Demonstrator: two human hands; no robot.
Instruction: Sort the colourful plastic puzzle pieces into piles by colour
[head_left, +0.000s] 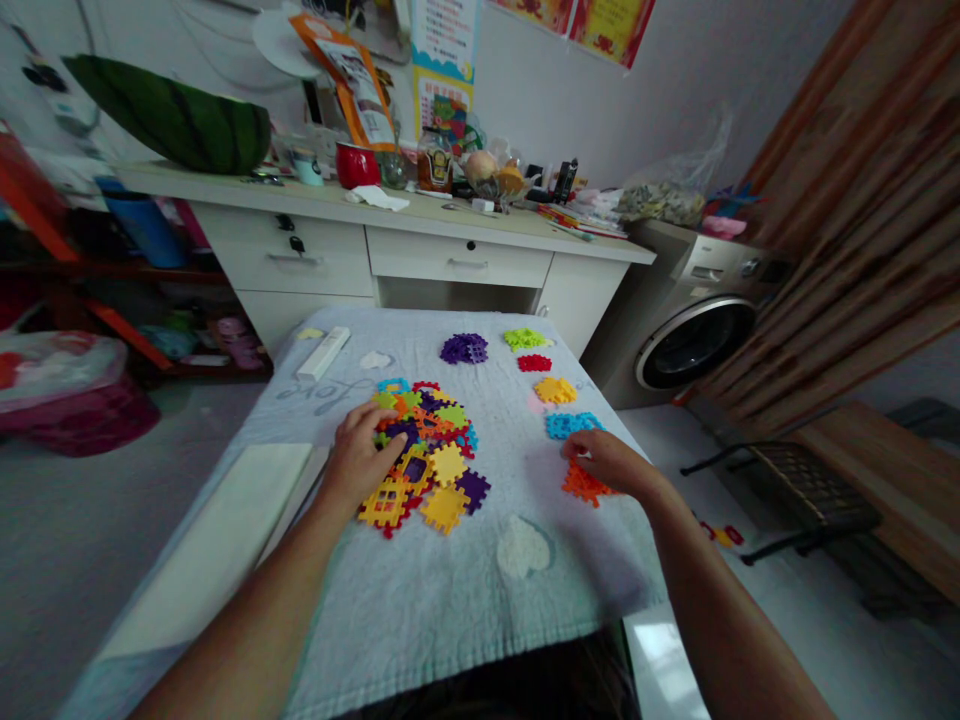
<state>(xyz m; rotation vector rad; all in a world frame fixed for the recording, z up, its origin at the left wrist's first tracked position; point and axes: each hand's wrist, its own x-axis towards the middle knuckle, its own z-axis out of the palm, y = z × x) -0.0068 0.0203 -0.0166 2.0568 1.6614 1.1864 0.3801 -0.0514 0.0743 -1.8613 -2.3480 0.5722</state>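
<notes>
Head view: mixed pile (pixel 429 426) lies beneath and right of my left fingers (pixel 370 414), loosely spread; my right fingers (pixel 579 441) curl over orange pieces (pixel 587 486), grip unclear.

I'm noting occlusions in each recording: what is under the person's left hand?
The left hand covers part of the mixed pile's left edge. A purple piece shows between thumb and fingers; whatever lies directly beneath the palm and fingers is hidden.

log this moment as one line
left hand: at mixed pile | right hand: by orange pile | beyond: blue pile
</notes>
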